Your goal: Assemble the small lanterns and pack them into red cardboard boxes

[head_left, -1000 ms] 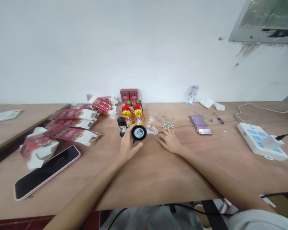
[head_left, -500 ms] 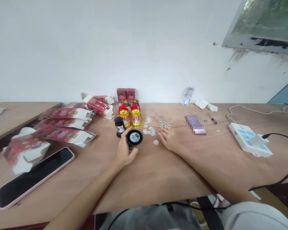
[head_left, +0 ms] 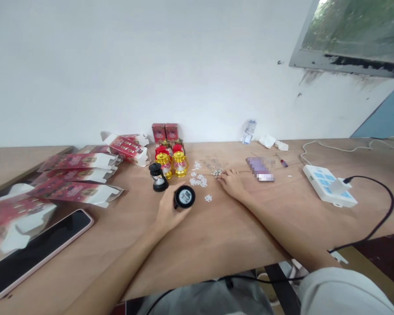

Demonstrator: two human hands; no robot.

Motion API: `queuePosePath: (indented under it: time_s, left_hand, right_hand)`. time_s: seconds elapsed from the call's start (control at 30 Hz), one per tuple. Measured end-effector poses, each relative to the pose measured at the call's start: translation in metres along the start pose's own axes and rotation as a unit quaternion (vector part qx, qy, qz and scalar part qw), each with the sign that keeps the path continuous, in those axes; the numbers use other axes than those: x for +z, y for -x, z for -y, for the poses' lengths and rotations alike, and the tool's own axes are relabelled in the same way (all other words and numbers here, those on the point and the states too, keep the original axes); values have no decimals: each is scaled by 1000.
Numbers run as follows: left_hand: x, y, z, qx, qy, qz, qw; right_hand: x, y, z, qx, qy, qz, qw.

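Note:
My left hand (head_left: 168,210) is wrapped round a small black lantern (head_left: 185,197), tipped so its round base faces me, with a pale recess in the middle. Another black lantern (head_left: 159,178) stands upright just beyond that hand. Behind it are gold lanterns (head_left: 180,165) and red ones, partly hidden. At the near edge of a pile of small round silvery pieces (head_left: 217,171), the fingers of my right hand (head_left: 232,183) are bent together. Whatever lies between those fingertips is too small to make out. Small white cut pieces (head_left: 199,180) are scattered between my hands.
Flattened red boxes (head_left: 82,175) and a phone (head_left: 42,249) lie at the left. Two red boxes (head_left: 164,132) stand against the wall. On the right are a blurred purple item (head_left: 258,167), a small screwdriver-like tool (head_left: 284,163), crumpled tissue (head_left: 267,141) and a white power strip (head_left: 325,181) with cables.
My view has shifted right, so things appear further left. The left hand has tilted the lantern's base more toward me. My right fingers have drawn in at the silvery pile.

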State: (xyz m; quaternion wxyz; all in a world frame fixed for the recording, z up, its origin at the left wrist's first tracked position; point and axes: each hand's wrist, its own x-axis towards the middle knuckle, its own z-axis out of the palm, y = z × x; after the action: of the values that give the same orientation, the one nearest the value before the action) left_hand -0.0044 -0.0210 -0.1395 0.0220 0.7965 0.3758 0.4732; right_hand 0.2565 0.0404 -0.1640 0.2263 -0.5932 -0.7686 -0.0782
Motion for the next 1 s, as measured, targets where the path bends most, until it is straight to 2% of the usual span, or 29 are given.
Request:
queuePosePath:
  time_s: [0.3,0.5,1.0]
  left_hand:
    - [-2,-1,0,62,0,14,998]
    - [0,0,1,83,-2,50,995]
    - [2,2,-1,57,36,28,997]
  right_hand:
    - [8,-1,-6,-9,-42,-15,999]
    - [8,-2,-5,2,-38,-17,999]
    - [19,-3,-18,53,-62,21,996]
